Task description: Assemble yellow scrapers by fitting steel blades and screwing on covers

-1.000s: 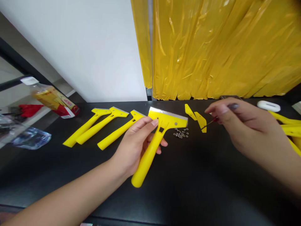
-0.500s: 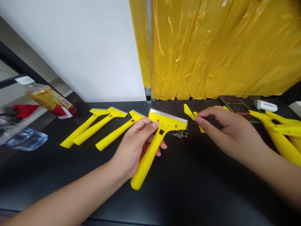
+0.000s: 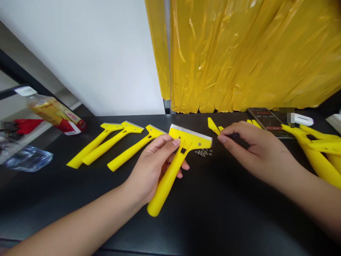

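My left hand (image 3: 157, 161) is closed around the neck of a yellow scraper (image 3: 170, 174), its thumb pressed beside one hole of the head. A metal blade runs along the scraper's top edge, and a screw shows at the head's right end. My right hand (image 3: 250, 145) is pinched on a small dark-handled screwdriver (image 3: 236, 136), mostly hidden by the fingers, right of the scraper head. Several small screws and nuts (image 3: 204, 153) lie in a pile just beyond the head. Behind my right fingertips lies a flat yellow scraper plate (image 3: 212, 125).
Three more scrapers (image 3: 128, 148) lie to the left on the black table (image 3: 218, 213). More yellow handles (image 3: 317, 153) are heaped at the right. A phone (image 3: 266, 121) and white case (image 3: 304, 120) lie behind; a drink bottle (image 3: 57, 112) leans at far left.
My right hand has shifted slightly, and the screwdriver's thin shaft that showed before is now out of sight. My left hand holds the scraper almost still.
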Available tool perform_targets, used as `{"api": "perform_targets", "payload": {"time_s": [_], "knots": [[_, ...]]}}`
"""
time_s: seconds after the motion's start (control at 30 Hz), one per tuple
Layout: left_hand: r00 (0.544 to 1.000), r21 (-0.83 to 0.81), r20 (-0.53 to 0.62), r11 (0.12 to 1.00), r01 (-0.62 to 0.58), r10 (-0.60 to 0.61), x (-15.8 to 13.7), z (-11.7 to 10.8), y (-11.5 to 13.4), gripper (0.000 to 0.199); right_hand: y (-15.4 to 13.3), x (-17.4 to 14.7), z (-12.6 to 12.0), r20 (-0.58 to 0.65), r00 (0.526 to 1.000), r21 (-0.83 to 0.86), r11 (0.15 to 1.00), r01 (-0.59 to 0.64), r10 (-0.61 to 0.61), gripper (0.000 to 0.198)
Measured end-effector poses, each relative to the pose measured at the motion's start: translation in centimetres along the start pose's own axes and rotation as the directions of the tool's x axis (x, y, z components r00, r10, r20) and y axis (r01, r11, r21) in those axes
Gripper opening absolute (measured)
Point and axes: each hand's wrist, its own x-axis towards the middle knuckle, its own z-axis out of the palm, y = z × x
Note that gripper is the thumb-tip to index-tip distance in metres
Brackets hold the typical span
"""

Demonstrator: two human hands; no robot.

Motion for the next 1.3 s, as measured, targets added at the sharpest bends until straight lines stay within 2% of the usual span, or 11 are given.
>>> {"api": "perform_targets", "payload": {"time_s": [0.57,0.9,1.3], "knots": [[1.000,-0.010,0.009,1.000,0.010,-0.010,0.0,0.0,0.0,0.019,-0.5,0.3,-0.4,0.005,0.994,-0.039,0.993,0.107,-0.107,0.011],[1.000,0.000,0.011,1.000,0.011,-0.011,0.0,-0.1,0.0,0.020,-1.0,0.5,-1.1,0.020,0.993,-0.044,0.992,0.120,-0.119,0.011],[1.000,0.000,-0.009,1.000,0.021,-0.021,0.1,0.0,0.1,0.023,-0.9,0.5,-1.3,0.011,0.997,-0.041,0.996,0.080,-0.080,0.018]]}}
